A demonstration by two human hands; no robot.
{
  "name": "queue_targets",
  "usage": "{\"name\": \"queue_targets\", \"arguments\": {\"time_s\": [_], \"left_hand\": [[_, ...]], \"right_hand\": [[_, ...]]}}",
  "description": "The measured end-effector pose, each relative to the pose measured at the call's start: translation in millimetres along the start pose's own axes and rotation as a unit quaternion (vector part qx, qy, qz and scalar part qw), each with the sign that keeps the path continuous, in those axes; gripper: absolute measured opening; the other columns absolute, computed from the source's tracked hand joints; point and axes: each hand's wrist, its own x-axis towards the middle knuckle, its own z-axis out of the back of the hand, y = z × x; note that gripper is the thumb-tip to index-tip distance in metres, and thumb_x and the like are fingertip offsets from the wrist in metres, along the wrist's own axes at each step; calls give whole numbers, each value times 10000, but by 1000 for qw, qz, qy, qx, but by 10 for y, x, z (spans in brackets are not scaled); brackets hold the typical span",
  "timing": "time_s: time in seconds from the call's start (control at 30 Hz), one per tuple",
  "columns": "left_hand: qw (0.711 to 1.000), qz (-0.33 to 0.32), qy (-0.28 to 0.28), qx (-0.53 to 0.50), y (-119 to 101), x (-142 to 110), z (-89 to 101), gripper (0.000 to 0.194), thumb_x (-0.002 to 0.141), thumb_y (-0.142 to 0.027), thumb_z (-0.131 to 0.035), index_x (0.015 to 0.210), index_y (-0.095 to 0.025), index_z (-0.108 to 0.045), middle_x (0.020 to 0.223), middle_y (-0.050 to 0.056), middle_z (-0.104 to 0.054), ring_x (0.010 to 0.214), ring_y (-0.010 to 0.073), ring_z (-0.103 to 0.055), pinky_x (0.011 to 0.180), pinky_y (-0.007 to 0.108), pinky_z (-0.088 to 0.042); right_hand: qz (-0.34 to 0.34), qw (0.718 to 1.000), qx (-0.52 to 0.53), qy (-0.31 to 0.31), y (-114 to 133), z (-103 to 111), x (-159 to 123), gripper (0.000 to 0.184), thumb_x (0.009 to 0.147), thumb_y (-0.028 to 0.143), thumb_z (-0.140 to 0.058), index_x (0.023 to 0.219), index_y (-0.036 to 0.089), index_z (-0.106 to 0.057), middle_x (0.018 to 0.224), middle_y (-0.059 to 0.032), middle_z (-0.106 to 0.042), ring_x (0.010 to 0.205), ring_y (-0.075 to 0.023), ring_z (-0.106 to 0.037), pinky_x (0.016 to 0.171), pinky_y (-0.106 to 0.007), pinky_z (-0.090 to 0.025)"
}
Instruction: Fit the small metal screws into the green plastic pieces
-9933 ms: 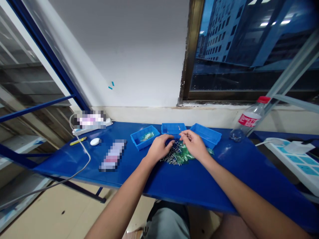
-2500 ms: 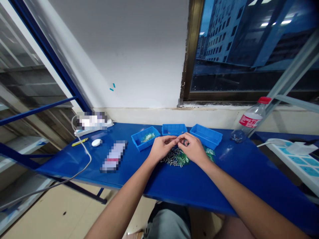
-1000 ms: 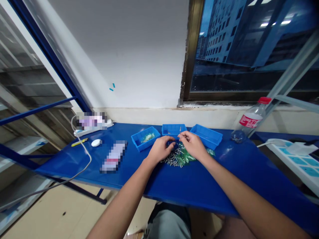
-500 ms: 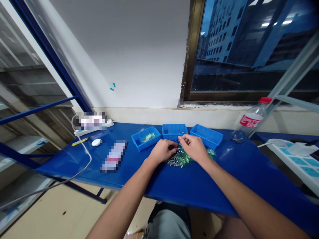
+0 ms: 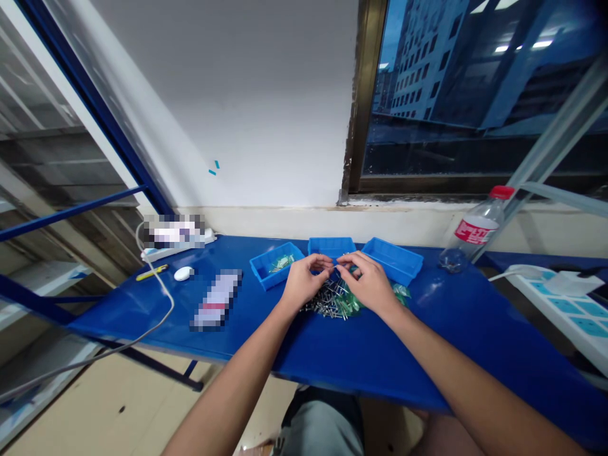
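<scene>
My left hand (image 5: pixel 308 280) and my right hand (image 5: pixel 367 278) meet fingertip to fingertip above a pile. Both are closed in a pinch; what lies between the fingertips is too small and too covered to name. Under them is a heap of thin silver screw-like metal pieces (image 5: pixel 329 304), partly hidden by the hands. Translucent green plastic pieces (image 5: pixel 352 305) lie against its right side, some showing beyond my right wrist. Just behind the hands stands the middle blue bin (image 5: pixel 331 244), its front partly covered.
A left blue bin (image 5: pixel 259 269) holds small pale green pieces; a right blue bin (image 5: pixel 396 259) stands beyond my right hand. On the blue table (image 5: pixel 361 361) are a blurred phone-shaped item (image 5: pixel 217 301), a white mouse-like object (image 5: pixel 183 273), a yellow cutter (image 5: pixel 152 273) and a bottle (image 5: pixel 475 231).
One second ago my right hand held up a thin metal piece, apart from the left. Half a second ago the left was lower over the heap; now the fingertips are together.
</scene>
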Motion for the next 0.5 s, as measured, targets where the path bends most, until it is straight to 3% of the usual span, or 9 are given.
{"name": "queue_targets", "arguments": {"time_s": [0.13, 0.33, 0.5], "left_hand": [[995, 22, 4, -96, 52, 8, -35, 248, 854, -279, -797, 1041, -142, -708, 1002, 110, -799, 920, 200, -769, 943, 394, -621], [990, 36, -4, -137, 7, 4, -40, 274, 836, -284, -817, 1027, -133, -691, 984, 125, -795, 919, 205, -770, 949, 402, -618], [990, 38, 14, -134, -89, -16, -11, 386, 875, -386, -795, 1150, -136, -689, 1029, 120, -794, 902, 212, -775, 871, 351, -628]], "right_hand": [[17, 1000, -22, 10, -18, 3, 7, 149, 966, 273, -586, 965, 236, -731, 937, -61, -721, 783, -205, -652, 708, -330, -519], [11, 998, -51, 27, -59, -22, -3, 75, 897, 223, -609, 930, 233, -676, 843, -32, -692, 709, -193, -606, 715, -326, -496], [-15, 999, -22, 21, -27, -39, -13, 306, 859, 190, -588, 1158, 217, -647, 836, -11, -649, 663, -170, -575, 668, -299, -489]]}}
